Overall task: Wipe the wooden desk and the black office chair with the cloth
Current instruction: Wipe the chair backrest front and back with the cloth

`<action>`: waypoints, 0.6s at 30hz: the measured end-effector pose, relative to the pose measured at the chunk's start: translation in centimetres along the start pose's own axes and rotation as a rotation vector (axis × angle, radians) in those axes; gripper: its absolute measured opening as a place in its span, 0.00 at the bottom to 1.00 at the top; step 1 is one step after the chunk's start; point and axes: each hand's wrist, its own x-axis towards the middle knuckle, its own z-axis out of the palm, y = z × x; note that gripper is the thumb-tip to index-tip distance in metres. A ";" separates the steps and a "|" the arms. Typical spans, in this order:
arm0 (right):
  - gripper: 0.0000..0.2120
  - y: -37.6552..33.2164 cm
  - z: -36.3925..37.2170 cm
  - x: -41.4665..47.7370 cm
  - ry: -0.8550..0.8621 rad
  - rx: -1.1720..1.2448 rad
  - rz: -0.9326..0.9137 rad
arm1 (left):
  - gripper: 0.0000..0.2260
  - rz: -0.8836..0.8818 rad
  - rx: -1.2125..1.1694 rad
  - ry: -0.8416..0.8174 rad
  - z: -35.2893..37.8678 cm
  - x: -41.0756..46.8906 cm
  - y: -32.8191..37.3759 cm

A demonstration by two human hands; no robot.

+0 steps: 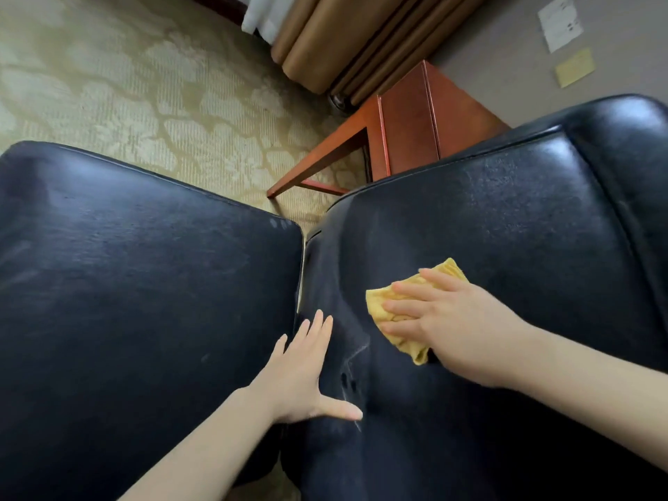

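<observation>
The black office chair fills the lower view: its seat cushion (137, 283) lies on the left and its backrest (506, 218) on the right, both in worn black leather. My right hand (444, 327) presses a folded yellow cloth (383, 301) flat against the backrest, fingers spread over it. With fingers apart and nothing in it, my left hand (303, 370) rests flat on the chair near the gap between seat and backrest. The wooden desk (408, 128) shows as reddish-brown panels and a leg beyond the chair.
Patterned beige carpet (144, 85) covers the floor at upper left. Brown curtains (347, 41) with a white liner hang at the top. A grey wall (506, 38) at upper right carries a white sheet (560, 23) and a yellow note (574, 66).
</observation>
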 end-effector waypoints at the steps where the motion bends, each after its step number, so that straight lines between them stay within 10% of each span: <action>1: 0.28 0.9 0.1 -1.1 0.018 -0.008 0.022 | 0.57 0.003 -0.037 -0.010 0.3 0.0 0.3; 9: 0.36 9.4 -2.6 -0.3 0.130 -0.033 0.344 | 0.61 -0.072 -0.130 -0.016 2.0 0.1 3.0; 18: 0.22 7.5 -1.7 13.1 0.111 -0.048 0.545 | 0.65 -0.083 -0.114 0.009 2.3 0.7 3.1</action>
